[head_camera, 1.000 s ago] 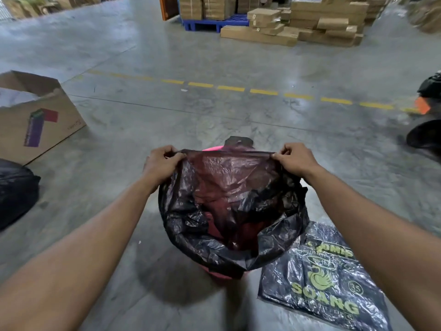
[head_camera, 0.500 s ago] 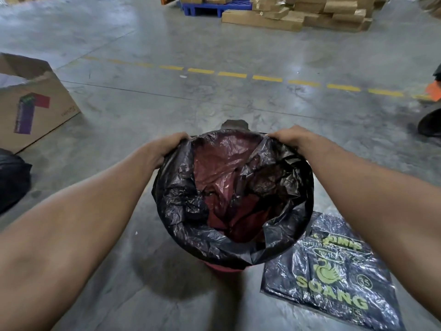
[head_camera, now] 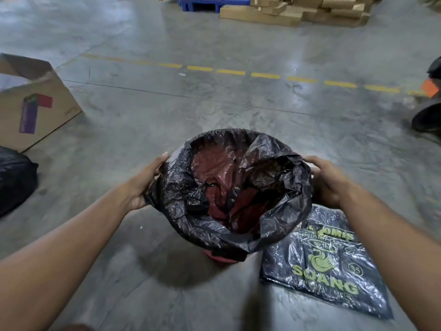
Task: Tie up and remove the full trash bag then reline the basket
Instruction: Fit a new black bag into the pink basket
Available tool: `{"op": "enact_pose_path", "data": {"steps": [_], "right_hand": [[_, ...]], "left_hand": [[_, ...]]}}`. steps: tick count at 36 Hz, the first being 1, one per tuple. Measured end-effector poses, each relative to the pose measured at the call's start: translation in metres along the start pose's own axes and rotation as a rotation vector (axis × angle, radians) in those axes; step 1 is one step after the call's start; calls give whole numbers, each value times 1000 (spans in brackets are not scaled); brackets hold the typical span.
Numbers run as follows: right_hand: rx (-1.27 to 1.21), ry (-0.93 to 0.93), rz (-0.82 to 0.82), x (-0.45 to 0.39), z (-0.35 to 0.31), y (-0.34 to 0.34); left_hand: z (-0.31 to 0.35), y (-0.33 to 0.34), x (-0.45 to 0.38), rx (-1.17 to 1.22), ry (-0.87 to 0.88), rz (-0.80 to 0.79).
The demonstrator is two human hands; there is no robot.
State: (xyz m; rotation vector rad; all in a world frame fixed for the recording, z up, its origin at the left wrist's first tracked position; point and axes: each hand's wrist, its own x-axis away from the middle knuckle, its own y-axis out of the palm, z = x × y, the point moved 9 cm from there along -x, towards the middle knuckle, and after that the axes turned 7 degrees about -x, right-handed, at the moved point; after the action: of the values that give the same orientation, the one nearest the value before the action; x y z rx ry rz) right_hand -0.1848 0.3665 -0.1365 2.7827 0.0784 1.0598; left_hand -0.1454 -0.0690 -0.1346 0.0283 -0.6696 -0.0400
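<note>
Lining a round red plastic basket (head_camera: 220, 258), thin crinkled black plastic liner bag (head_camera: 238, 194) draped inside, mouth folded out over the rim, presumably to keep it from slipping down. Standing on grey concrete floor (head_camera: 214, 103), basket almost wholly hidden. Cupping opposite sides of the folded edge: left hand (head_camera: 145, 185) with fingers spread flat against the plastic, right hand (head_camera: 328, 181) likewise open and pressing, likely seating the cuff. Just beside the basket, flat black printed pack of spare bags (head_camera: 327, 266). Well apart at left, knotted black bag (head_camera: 14, 180), cardboard box (head_camera: 35, 103).
</note>
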Motion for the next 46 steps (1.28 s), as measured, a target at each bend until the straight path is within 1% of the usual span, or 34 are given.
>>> {"op": "enact_pose_path", "data": {"steps": [3, 6, 8, 11, 13, 14, 16, 17, 18, 20, 21, 23, 25, 26, 27, 29, 31, 34, 38, 41, 46], "right_hand": [[-77, -68, 45, 16, 11, 6], [-163, -166, 167, 21, 12, 10], [-138, -204, 235, 21, 14, 12], [-72, -214, 301, 25, 28, 12], [-12, -225, 328, 27, 37, 11], [2, -236, 344, 28, 39, 9], [-4, -275, 388, 33, 37, 3], [-11, -310, 425, 40, 31, 0], [-12, -354, 463, 49, 23, -4], [-5, -440, 503, 70, 11, -5], [-5, -471, 494, 80, 6, -2], [0, -485, 418, 92, 6, 10], [12, -475, 334, 98, 13, 27], [26, -472, 293, 100, 17, 36], [38, -461, 264, 100, 22, 45], [24, -447, 241, 102, 27, 54], [10, -437, 259, 100, 31, 56], [-13, -394, 350, 94, 36, 43], [63, -433, 440, 99, 27, 41], [91, -436, 469, 90, 25, 35], [47, -431, 458, 81, 32, 31]], "left_hand": [[-7, 10, 12, 7, -15, 24], [-5, 14, 15, 20, 31, 128], [-4, 14, 16, 65, 54, 216], [-16, 16, 20, 222, 18, 335], [-29, 11, 17, 265, 1, 402], [-35, 7, 20, 251, -4, 471], [-34, -17, 27, 119, 35, 650], [-29, -26, 33, 40, 67, 713], [-23, -29, 40, 13, 108, 741], [-12, -33, 49, 67, 207, 708], [-6, -29, 56, 111, 255, 674], [-3, -16, 62, 125, 313, 568], [-5, 9, 65, 82, 334, 430], [-6, 22, 65, 68, 346, 383], [-8, 30, 66, 65, 358, 373], [-6, 40, 70, 72, 381, 433], [-3, 46, 73, 84, 389, 472], [3, 53, 67, 50, 379, 465], [8, 47, 55, -91, 389, 547], [15, 54, 51, -101, 408, 533], [16, 60, 49, -75, 457, 498]]}}
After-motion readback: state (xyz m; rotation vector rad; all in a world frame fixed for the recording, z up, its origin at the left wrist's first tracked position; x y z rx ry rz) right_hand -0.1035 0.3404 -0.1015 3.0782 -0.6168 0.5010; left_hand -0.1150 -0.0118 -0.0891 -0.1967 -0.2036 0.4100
